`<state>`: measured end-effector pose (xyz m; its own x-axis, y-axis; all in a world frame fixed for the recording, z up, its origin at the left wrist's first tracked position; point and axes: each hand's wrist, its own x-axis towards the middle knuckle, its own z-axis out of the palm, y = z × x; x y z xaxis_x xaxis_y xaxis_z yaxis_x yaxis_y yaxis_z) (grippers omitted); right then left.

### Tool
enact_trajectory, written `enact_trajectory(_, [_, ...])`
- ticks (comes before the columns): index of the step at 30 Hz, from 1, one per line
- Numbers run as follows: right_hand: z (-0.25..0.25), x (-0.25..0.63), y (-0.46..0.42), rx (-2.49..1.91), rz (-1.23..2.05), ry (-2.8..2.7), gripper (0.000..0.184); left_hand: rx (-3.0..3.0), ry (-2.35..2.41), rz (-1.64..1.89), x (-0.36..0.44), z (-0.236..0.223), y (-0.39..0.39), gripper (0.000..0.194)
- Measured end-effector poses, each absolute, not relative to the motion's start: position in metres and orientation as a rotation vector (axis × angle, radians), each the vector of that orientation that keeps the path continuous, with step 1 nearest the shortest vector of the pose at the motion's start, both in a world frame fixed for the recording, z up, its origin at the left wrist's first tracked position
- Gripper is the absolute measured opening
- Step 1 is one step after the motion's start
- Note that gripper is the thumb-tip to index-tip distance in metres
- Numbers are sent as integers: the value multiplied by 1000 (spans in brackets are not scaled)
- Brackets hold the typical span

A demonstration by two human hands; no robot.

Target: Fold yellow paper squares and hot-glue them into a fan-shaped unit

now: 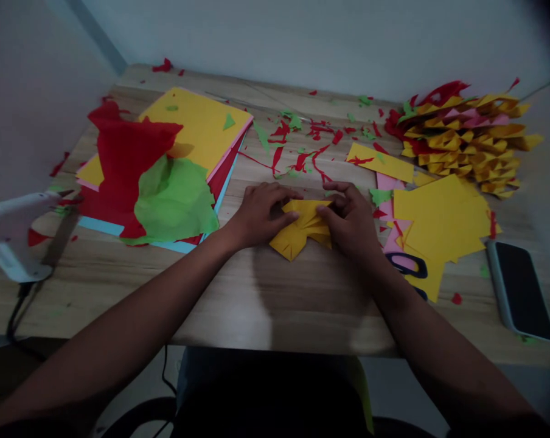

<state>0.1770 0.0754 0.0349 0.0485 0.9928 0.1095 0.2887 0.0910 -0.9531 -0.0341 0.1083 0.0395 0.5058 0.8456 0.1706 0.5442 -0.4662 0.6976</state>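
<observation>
Between my two hands is a folded piece of yellow paper [301, 226], creased into pointed flaps, just above or on the wooden table. My left hand [262, 213] pinches its upper left side, thumb on top and fingers behind. My right hand [353, 222] grips the right side the same way, its thumb pressing the paper's edge. Right of my right hand lie flat yellow paper squares [442, 216] and a pair of scissors [408, 265], its dark handles partly covered by my forearm.
A white glue gun [17, 228] stands at the left edge. Red crepe paper [124, 146] and green crepe paper [174, 198] lie over coloured sheets [197, 118]. Red and green scraps [302, 161] litter the back. Folded yellow pieces [471, 143] are piled back right, a phone [521, 289] in front.
</observation>
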Motion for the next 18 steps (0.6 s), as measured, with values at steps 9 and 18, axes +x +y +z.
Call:
enact_trajectory(9, [30, 178, 80, -1376, 883, -1379, 32, 1824, 1034, 821, -41, 38, 115, 24])
enact_trajectory(18, [50, 183, 75, -1275, 233, -1681, 18, 2265, 1400, 676, -50, 69, 113, 28])
